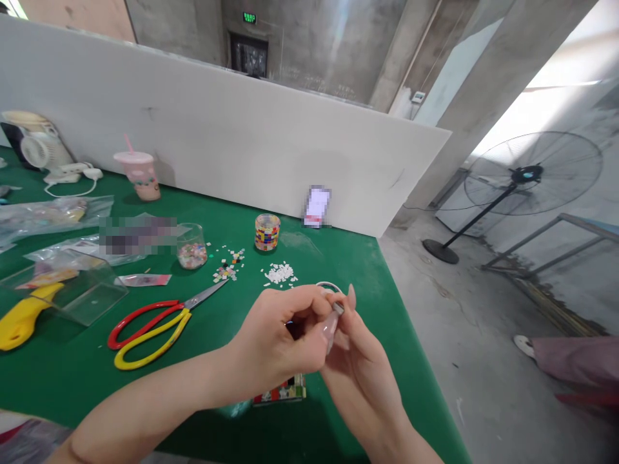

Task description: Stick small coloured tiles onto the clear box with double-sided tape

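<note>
Above the right-hand part of a green tabletop (372,264), both hands meet at the fingertips. Left hand (285,328): thumb and forefinger pinched on a small grey piece (339,309), most of it covered by fingers. Right hand (362,367): fingers curled close against the same spot; cannot tell whether it grips the piece or only steadies it. Pale loop (329,284) visible as a thin arc behind the fingers, lower part hidden; any join to the piece unclear. Mosaic-patterned object (280,393) under the left hand, largely covered. Screen (318,205) leaning on the white partition (232,142), pixelated, unreadable.

Orientation: grey piece's exposed end faces right in view; too little shows to read its long axis. Loop's arc bows away from the wearer, toward the partition.

Surface: scissors (183,306), red and yellow handles, lie left of the hands, tip near scattered multicoloured chips (231,265). White chips (279,274) heaped beyond the hands; mosaic-sided jar (267,235) upright behind them. Clear cup (192,252) of small pieces; pink tumbler (141,175) farther left.

Room: concrete floor (435,303), standing fan (526,174) at right, lit exit sign (249,17) above a dark doorway (249,57). Pinkish trouser leg (575,364) cut off by the right edge.
</note>
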The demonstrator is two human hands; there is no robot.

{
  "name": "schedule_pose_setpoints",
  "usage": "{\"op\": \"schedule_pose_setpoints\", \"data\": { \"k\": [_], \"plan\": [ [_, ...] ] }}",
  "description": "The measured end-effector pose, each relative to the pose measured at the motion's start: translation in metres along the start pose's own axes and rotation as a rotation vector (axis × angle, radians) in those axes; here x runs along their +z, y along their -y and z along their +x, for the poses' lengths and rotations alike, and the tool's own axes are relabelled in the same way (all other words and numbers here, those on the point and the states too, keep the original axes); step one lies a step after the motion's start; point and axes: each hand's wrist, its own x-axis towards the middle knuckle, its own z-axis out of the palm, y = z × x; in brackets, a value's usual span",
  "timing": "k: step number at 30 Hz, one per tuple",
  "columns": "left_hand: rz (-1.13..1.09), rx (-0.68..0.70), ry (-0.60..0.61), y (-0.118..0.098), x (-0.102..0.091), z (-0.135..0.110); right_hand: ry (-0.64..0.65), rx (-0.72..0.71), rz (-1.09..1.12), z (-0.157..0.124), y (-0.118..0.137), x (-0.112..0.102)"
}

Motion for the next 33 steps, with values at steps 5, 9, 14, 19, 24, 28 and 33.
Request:
{"op": "schedule_pose_setpoints", "data": {
  "k": [5, 9, 14, 19, 24, 28, 33],
  "plan": [
    [0.127, 0.042, -0.051, -0.003, -0.017, -0.001, 0.02, 0.003, 0.011, 0.004, 0.004, -0.003],
    [0.26, 0.182, -0.163, -0.002, -0.034, -0.006, 0.063, -0.116, -0.183, 0.006, 0.007, -0.007],
    [0.369, 0.191, 0.115, 0.0, -0.034, -0.007, 0.027, -0.395, -0.473, 0.007, 0.008, -0.013],
    [0.232, 0.031, 0.358, -0.003, -0.027, -0.006, 0.051, -0.662, -0.869, 0.003, 0.016, -0.017],
    [0.021, -0.169, 0.547, -0.011, -0.029, -0.004, 0.119, -0.816, -1.137, 0.002, 0.026, -0.017],
    [-0.028, -0.26, 0.635, -0.012, -0.03, -0.001, 0.19, -0.849, -1.237, 0.0, 0.029, -0.02],
    [-0.097, -0.338, 0.652, -0.006, -0.029, -0.002, 0.237, -0.923, -1.319, -0.001, 0.031, -0.022]
  ]
}}
